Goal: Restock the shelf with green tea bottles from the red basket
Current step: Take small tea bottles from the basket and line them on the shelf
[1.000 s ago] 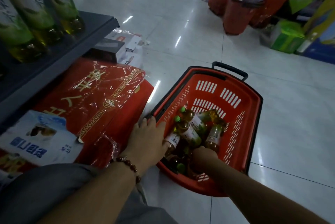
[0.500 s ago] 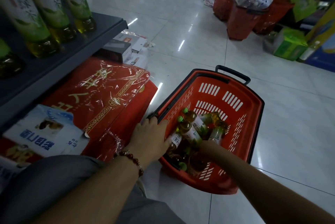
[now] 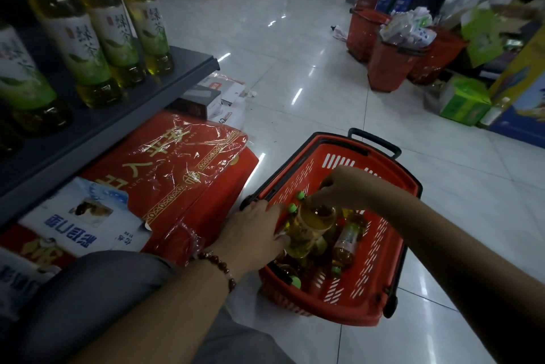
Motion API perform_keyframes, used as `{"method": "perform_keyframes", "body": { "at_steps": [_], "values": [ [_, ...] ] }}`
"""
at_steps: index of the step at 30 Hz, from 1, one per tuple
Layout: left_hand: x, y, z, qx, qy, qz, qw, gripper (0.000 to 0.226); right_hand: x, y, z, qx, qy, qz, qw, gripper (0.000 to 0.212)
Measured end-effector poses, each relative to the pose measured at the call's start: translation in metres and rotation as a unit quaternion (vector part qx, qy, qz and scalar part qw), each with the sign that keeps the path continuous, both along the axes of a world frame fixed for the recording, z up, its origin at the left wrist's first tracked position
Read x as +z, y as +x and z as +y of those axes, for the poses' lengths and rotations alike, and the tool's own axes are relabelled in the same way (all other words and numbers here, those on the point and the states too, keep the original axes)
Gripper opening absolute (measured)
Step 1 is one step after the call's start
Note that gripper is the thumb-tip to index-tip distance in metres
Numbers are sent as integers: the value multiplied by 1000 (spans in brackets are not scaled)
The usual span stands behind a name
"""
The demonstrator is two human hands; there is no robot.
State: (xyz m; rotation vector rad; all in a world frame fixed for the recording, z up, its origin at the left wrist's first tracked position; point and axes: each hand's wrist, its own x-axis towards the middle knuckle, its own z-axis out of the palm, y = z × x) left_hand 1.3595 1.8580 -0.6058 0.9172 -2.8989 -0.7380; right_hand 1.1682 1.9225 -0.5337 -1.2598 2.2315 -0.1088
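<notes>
The red basket (image 3: 392, 248) sits on the floor in front of me, holding several green tea bottles (image 3: 345, 245) with green caps. My right hand (image 3: 343, 186) is raised over the basket and grips a green tea bottle (image 3: 320, 214) lifted above the pile. My left hand (image 3: 253, 229) is at the basket's left rim, fingers curled against a second bottle (image 3: 300, 235). The dark shelf (image 3: 124, 115) at the left carries a row of upright green tea bottles (image 3: 97, 36).
Red wrapped gift boxes (image 3: 177, 175) and a white-blue pack (image 3: 82, 225) lie under the shelf, beside my knee (image 3: 97, 298). More red baskets (image 3: 389, 65) and green boxes (image 3: 463, 101) stand across the tiled aisle (image 3: 295, 54).
My right hand has come up out of the basket's bottom with a bottle. The left hand stayed at the rim. My view has tilted up, showing more of the shelf.
</notes>
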Motion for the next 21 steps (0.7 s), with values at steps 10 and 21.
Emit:
{"method": "perform_keyframes", "body": {
  "at_steps": [10,21],
  "values": [
    [13,8,1,60,214,183,958,55,77,34,-16,81,-107,-37,990,32],
    [26,18,-5,154,274,320,894,62,71,53,-2,41,-294,-203,933,38]
  ]
}}
